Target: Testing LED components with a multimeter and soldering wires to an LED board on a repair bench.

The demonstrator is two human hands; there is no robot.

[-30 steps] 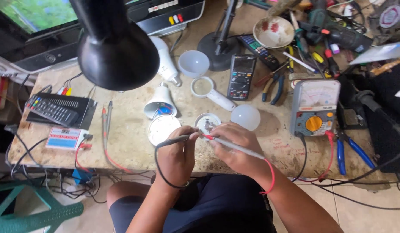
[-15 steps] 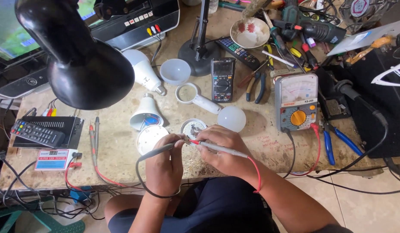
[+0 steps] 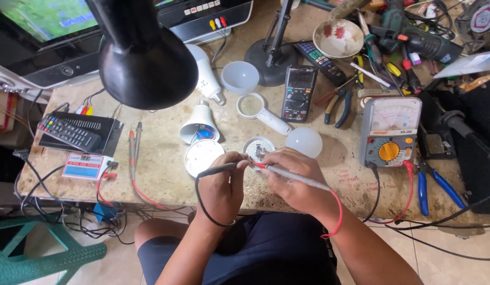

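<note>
Cluttered tabletop (image 3: 160, 132): your hands grip black probe (image 3: 218, 170) and red probe (image 3: 295, 177) on LED board (image 3: 257, 148); hold tips steady.

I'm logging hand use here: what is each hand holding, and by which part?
The left hand grips a black test probe near its tip end; the right hand grips a red-wired probe along its front shaft. Both tips meet at the round LED board.

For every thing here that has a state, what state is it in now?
left hand: holds black probe
right hand: holds red probe
round LED board: lies flat, both probe tips on it
bulb housing: opened, dome off
white dome: detached, on bench
television: on
</note>
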